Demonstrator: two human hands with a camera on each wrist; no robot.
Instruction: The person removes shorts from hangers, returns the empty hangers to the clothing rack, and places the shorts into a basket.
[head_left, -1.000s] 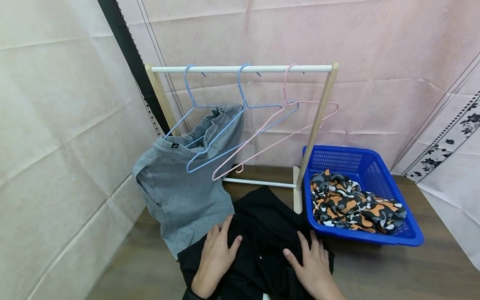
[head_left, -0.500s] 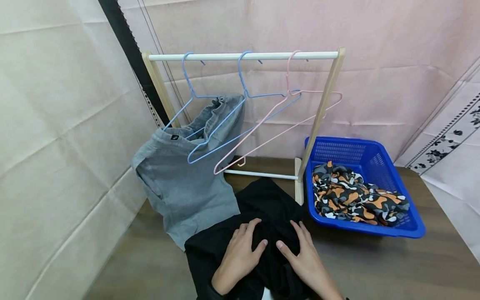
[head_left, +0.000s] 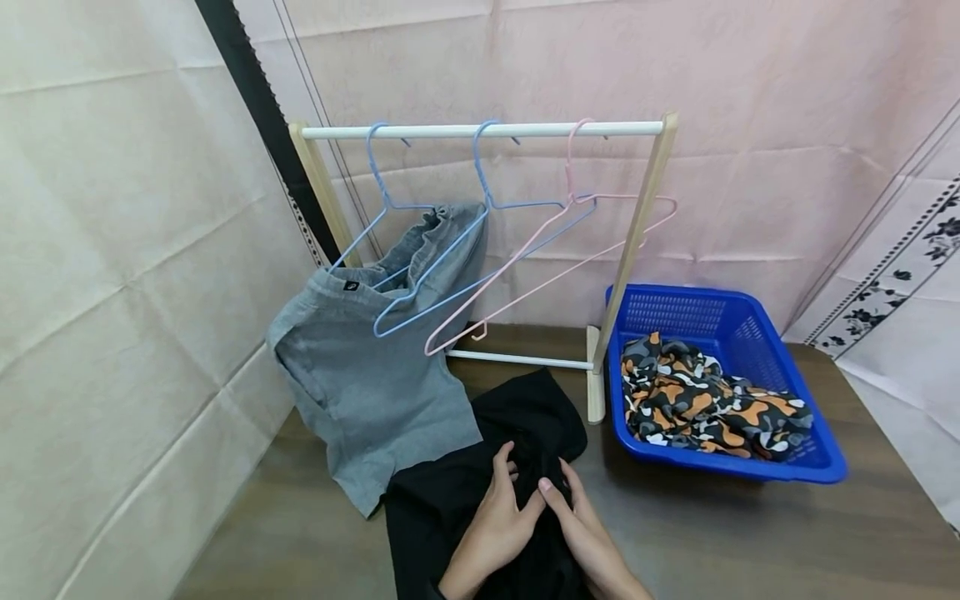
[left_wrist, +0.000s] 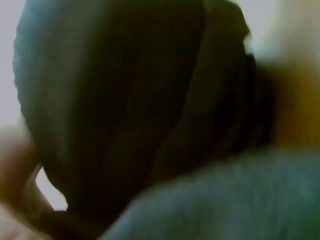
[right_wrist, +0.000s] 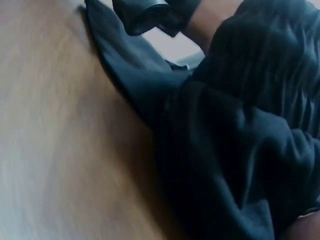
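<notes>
Black pants [head_left: 457, 508] lie bunched at the front of the table, a gathered elastic waistband [right_wrist: 280, 65] showing in the right wrist view. My left hand [head_left: 498, 529] grips a fold of them from the left, fingers curled into the cloth. From the right, my right hand [head_left: 588, 533] pinches the same bunched part, its thumb close to the left thumb. Fingertips of both hands are partly hidden in the fabric. Behind them, grey shorts [head_left: 367, 392] hang from a blue hanger [head_left: 358, 237], their lower edge meeting the black cloth. The left wrist view is mostly blurred dark fabric.
A small rack with a white rail [head_left: 450, 131] stands at the back. A second blue hanger [head_left: 435, 321] and a pink hanger [head_left: 517, 258] hang on it without clothes. To the right, a blue basket [head_left: 735, 475] holds camouflage-patterned cloth [head_left: 697, 400]. Cloth walls [head_left: 750, 183] border the table.
Both hands have gone from lying spread on the black pants to gripping them, moving toward each other. The cloth has been gathered inward, away from the basket.
</notes>
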